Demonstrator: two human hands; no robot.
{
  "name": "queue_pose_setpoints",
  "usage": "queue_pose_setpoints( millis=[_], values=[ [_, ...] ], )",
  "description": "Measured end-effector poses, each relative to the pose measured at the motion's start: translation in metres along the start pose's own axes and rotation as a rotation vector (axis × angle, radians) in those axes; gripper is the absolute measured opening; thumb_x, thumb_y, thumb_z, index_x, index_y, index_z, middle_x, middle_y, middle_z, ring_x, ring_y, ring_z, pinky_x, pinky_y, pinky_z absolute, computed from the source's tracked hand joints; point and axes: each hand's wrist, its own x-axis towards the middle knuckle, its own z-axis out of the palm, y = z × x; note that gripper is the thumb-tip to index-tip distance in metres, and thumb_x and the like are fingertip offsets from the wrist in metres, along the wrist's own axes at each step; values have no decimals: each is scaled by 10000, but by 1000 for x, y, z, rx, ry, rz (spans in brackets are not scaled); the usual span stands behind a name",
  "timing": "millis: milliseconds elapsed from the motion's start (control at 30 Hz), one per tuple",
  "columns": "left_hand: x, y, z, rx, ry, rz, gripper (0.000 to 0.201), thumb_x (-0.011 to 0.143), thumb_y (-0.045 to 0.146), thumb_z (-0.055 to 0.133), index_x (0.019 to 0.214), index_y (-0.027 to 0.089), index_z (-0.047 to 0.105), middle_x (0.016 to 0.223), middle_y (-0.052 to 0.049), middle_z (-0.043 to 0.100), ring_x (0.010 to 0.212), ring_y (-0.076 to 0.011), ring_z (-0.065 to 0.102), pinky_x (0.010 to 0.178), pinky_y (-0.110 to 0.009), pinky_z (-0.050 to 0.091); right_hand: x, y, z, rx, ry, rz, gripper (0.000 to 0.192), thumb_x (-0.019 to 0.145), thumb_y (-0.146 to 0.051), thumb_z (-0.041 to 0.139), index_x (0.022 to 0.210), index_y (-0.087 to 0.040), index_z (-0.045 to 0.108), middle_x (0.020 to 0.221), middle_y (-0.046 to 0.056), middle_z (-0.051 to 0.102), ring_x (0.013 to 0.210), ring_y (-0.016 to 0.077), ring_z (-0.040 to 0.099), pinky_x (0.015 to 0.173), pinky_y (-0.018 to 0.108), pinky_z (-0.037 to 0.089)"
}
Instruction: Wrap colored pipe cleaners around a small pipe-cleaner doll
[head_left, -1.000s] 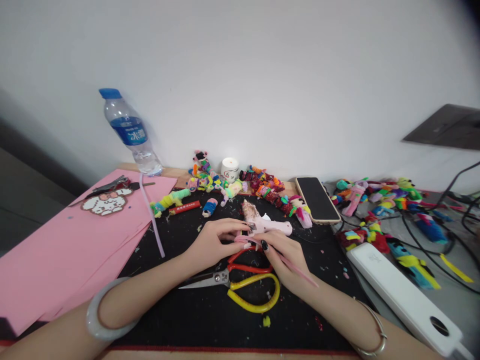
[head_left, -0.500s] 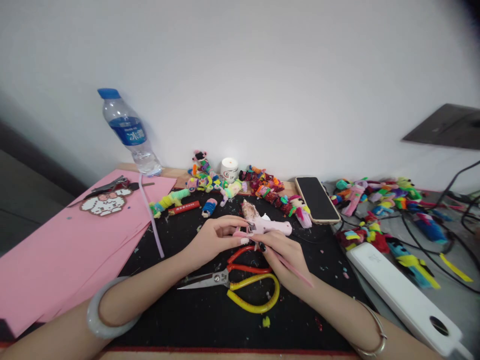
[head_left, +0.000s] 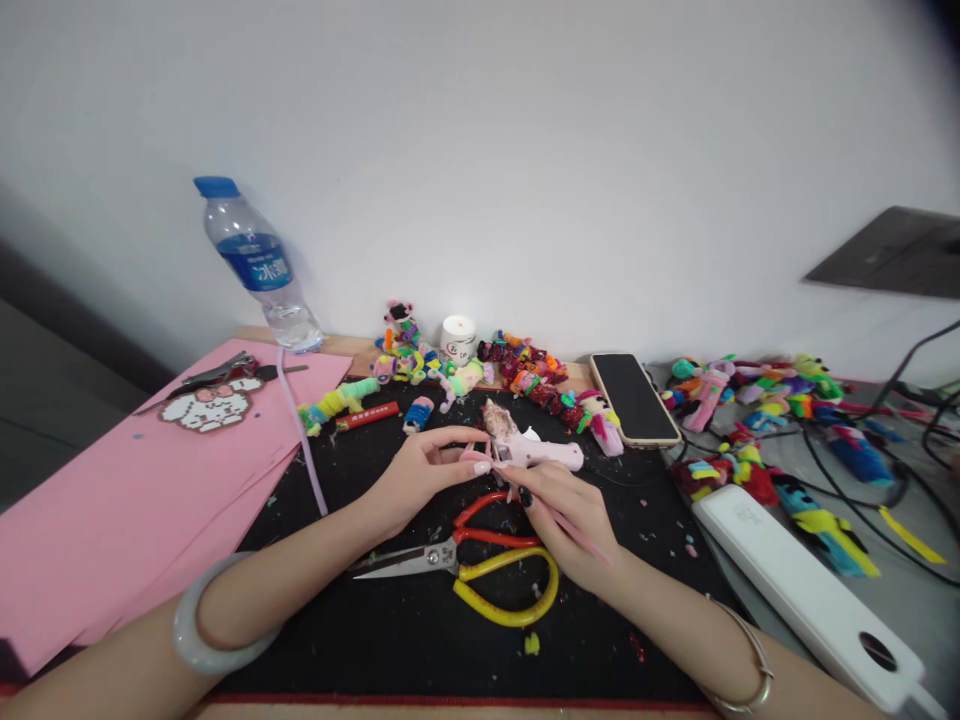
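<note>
On the counter [head_left: 360, 640], your left hand [head_left: 420, 475] and right hand [head_left: 570, 515] meet above the scissors [head_left: 480, 565], beside the pink glue gun [head_left: 536, 452]. Both pinch a thin pink pipe cleaner [head_left: 559, 520], fingers closed on it.

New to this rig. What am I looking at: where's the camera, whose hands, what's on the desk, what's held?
No machine here: one camera worn on a person's head looks down at their own two bare hands. The left hand and right hand meet over a black mat, both pinching a thin pink fuzzy wire. Just behind them lies a pink glue gun; below them, scissors. Around: pink paper, a water bottle, a phone, small colourful fuzzy figures and a white power strip.
</note>
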Motion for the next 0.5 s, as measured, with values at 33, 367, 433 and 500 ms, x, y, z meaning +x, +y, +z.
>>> queue_pose_setpoints(
  millis=[33,367,433,500],
  values=[
    [0,0,0,-6,3,-4,387,655,218,746,1026,169,645,904,-38,725,866,-167,656,881,-335,483,0,0,0,3,-2,-3,354,858,-114,434,1160,-211,590,795,38,638,704,154,593,690,286,489],
    [1,1,0,-18,13,34,424,640,199,752,1047,163,637,935,-44,715,889,-177,651,918,-357,455,-1,2,1,22,-36,-7,401,848,-88,429,1205,-225,550,831,39,642,744,156,588,709,290,481],
    [2,2,0,-10,28,59,432,625,190,761,1040,166,643,1012,-50,693,930,-181,636,930,-351,447,-2,3,1,16,-46,6,405,848,-94,428,1216,-225,534,848,39,640,756,161,586,727,301,479],
    [2,3,1,3,49,100,394,638,199,754,1020,175,659,1082,-48,663,984,-182,608,937,-326,442,-2,3,1,8,-40,31,400,845,-105,432,1217,-220,521,883,46,637,794,174,586,759,322,477]
  ],
)
